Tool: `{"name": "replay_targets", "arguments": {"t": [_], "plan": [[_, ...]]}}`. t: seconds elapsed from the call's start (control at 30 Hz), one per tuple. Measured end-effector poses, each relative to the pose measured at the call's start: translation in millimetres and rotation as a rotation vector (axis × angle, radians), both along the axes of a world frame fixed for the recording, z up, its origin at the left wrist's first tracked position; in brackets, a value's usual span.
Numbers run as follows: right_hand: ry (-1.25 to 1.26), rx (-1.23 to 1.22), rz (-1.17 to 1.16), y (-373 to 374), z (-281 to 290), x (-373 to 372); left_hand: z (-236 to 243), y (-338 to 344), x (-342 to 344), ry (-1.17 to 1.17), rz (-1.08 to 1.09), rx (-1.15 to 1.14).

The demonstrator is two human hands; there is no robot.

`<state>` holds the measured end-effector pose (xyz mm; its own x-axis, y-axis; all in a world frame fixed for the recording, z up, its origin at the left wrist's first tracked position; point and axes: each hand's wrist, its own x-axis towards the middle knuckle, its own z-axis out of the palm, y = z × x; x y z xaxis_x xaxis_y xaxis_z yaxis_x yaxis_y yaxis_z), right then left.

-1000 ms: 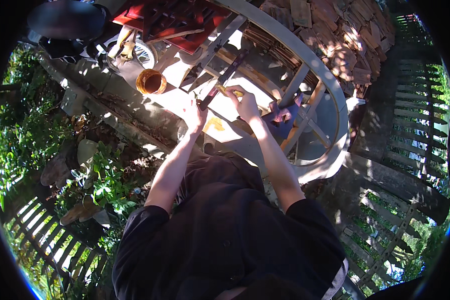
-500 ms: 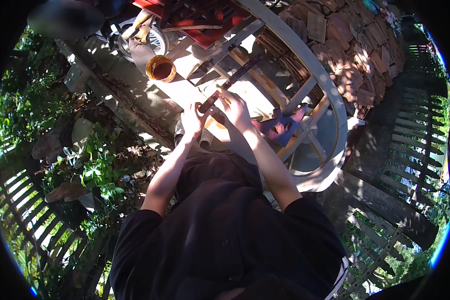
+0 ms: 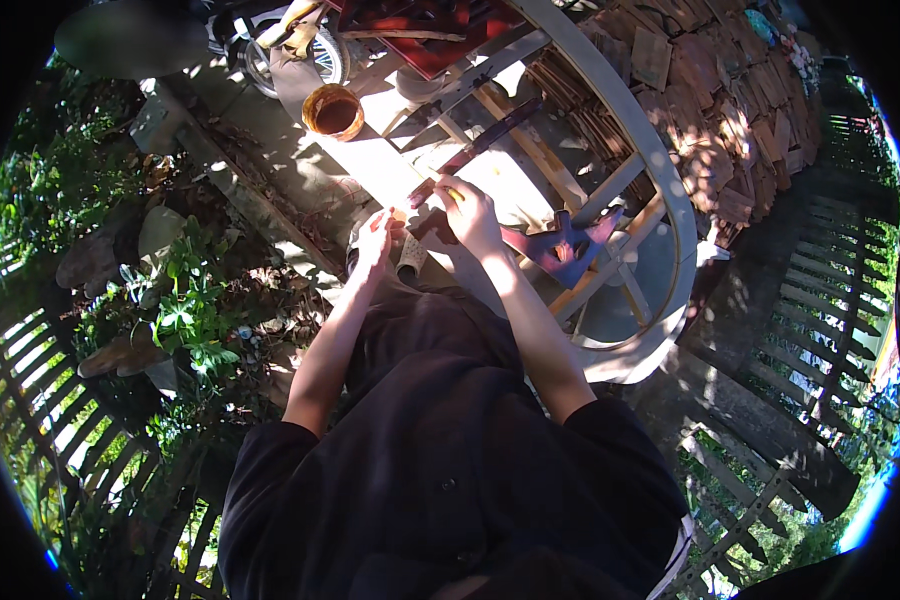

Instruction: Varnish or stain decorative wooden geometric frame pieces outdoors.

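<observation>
Over a sunlit patio slab, a dark wooden slat (image 3: 475,150) runs up and away from me, its near end in my grasp. My right hand (image 3: 468,215) is clenched around that near end, with a bit of yellow showing at the fingertips; what it is I cannot tell. My left hand (image 3: 378,243) sits just beside it, fingers curled against a pale rag (image 3: 410,255), though whether it actually grips the rag is unclear.

I judge this to be the coating or wiping of the slat. The next move would call for a steady hold on the near end and a reach up to the brown tub (image 3: 334,110) standing well apart on the slab.

To the right a large grey wooden wheel (image 3: 660,180) lies flat, stacked shingles (image 3: 730,130) beyond it. A picket fence (image 3: 820,300) borders the yard, leafy plants (image 3: 185,310) at my left.
</observation>
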<state>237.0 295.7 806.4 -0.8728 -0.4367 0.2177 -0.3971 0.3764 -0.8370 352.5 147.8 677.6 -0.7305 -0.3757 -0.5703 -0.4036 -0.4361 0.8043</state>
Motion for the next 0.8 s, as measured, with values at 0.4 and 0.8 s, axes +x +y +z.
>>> {"name": "replay_targets", "arguments": {"t": [0.4,0.8], "plan": [[0.079,0.148,0.053,1.6,-5.8,25.6,-84.0,-96.8,185.3,-0.432,0.266,-0.201],[0.299,0.237,0.191,-10.0,-8.1,66.4,-98.0,-71.8,282.7,-0.793,-0.103,-0.071]]}}
